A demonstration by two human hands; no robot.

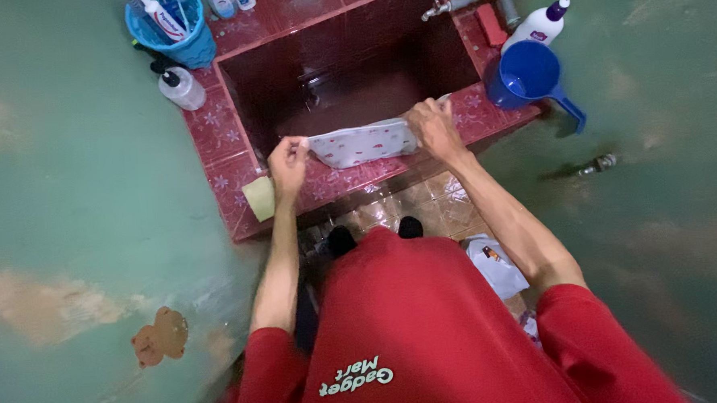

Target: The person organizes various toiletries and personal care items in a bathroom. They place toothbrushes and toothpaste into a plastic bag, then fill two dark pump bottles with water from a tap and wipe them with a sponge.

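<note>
1. Left hand: fingers pinched on the left end of a white cloth with small red marks. The hand sits over the front rim of a red-tiled water basin.

2. Right hand: fingers closed over the right end of the same cloth, at the basin's front rim.

3. Position of the cloth: stretched flat between the two hands, lying along the inner edge of the front rim, with its far edge over the basin opening. Whether it is wet cannot be told.

4. Items near the left hand: a pale yellow-green sponge or soap piece lies on the rim just below the hand. Farther out, beyond the hand, stand a clear pump bottle and a blue basket holding tubes and brushes.

5. Items near the right hand: a blue dipper with a handle rests on the rim corner just beyond the hand; a white bottle with a purple cap and a tap stand farther back.

6. Progress, as judged: the cloth is picked up and spread at the basin. No lather, running water or wringing is visible, so washing or rinsing appears to be at an early stage or between steps.

7. Below the right forearm, crumpled white material lies on the floor, not handled.
</note>
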